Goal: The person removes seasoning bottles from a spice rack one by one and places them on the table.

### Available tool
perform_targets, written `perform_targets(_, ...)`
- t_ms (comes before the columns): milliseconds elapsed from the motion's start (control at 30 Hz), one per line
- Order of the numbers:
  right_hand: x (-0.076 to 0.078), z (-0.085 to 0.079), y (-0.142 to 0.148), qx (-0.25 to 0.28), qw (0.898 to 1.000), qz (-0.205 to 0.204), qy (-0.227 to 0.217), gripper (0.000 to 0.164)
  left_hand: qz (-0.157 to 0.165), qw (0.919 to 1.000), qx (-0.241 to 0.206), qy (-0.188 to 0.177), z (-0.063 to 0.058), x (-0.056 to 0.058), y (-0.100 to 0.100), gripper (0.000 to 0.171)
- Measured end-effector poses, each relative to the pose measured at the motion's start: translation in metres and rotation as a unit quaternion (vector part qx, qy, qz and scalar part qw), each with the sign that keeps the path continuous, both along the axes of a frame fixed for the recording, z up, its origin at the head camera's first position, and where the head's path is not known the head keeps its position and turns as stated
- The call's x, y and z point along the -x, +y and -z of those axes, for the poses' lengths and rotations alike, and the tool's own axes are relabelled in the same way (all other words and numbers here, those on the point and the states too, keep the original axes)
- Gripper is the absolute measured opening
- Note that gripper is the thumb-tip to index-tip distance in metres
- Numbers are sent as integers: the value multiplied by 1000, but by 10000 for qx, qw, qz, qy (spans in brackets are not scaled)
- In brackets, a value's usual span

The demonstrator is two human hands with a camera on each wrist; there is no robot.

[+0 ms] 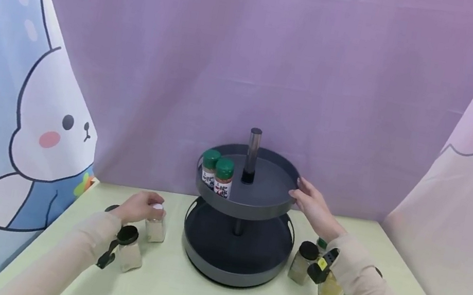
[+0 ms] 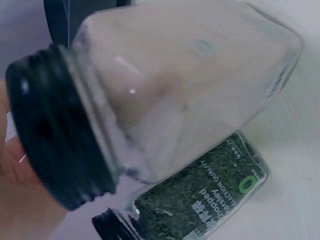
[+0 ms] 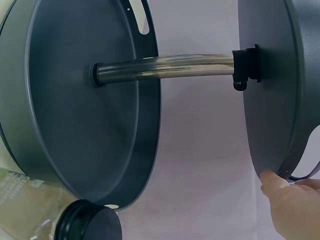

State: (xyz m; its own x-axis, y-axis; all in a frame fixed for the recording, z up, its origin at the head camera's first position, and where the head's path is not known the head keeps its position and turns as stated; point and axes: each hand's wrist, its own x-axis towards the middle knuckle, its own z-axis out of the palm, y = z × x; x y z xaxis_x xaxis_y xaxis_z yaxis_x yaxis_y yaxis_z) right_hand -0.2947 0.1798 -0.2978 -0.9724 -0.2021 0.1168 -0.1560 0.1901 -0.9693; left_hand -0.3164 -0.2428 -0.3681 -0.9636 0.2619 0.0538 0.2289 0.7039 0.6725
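On the left of the table, my left hand (image 1: pixel 140 209) has its fingers round the top of a white-capped spice jar (image 1: pixel 155 230), which stands upright. Close to that wrist is a black-capped jar of pale powder (image 1: pixel 130 255), large in the left wrist view. My right hand (image 1: pixel 314 210) grips the rim of the upper tray on a dark grey two-tier rack (image 1: pixel 244 210), beside the handle cut-out; the thumb (image 3: pixel 272 181) shows against the edge. Two green-capped spice bottles (image 1: pixel 223 179) stand on the left side of that tray.
A jar of chopped parsley (image 2: pixel 195 195) stands by the left wrist. To the right of the rack are a black-capped jar (image 1: pixel 302 264), a jar with yellow contents (image 1: pixel 330 289) and others partly hidden by the right forearm. A purple curtain (image 1: pixel 183 71) hangs behind the table.
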Motion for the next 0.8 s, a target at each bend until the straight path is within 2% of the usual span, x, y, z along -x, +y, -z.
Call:
perform_targets(100,0,0,0,9,10000,38,14,72,88,9998,28,173,-6,0,1,46)
perform_targets(233,-1,0,-1,0,10000,37,12,72,31,9969,-121,777,-17,-1,0,39)
perform_targets(333,-2,0,-1,-51,10000,42,6,72,-69,9903,-388,1332,-27,-3,0,32)
perform_targets(467,-2,-1,-2,-129,9999,51,32,71,-195,9828,-653,1718,-48,-7,2,27)
perform_targets(633,-1,-2,-1,-88,9999,43,78,70,-184,9791,-927,1800,-75,-13,14,30)
perform_targets(800,-1,-1,0,-55,10000,32,42,70,-24,9770,-1393,1614,-95,-23,36,37)
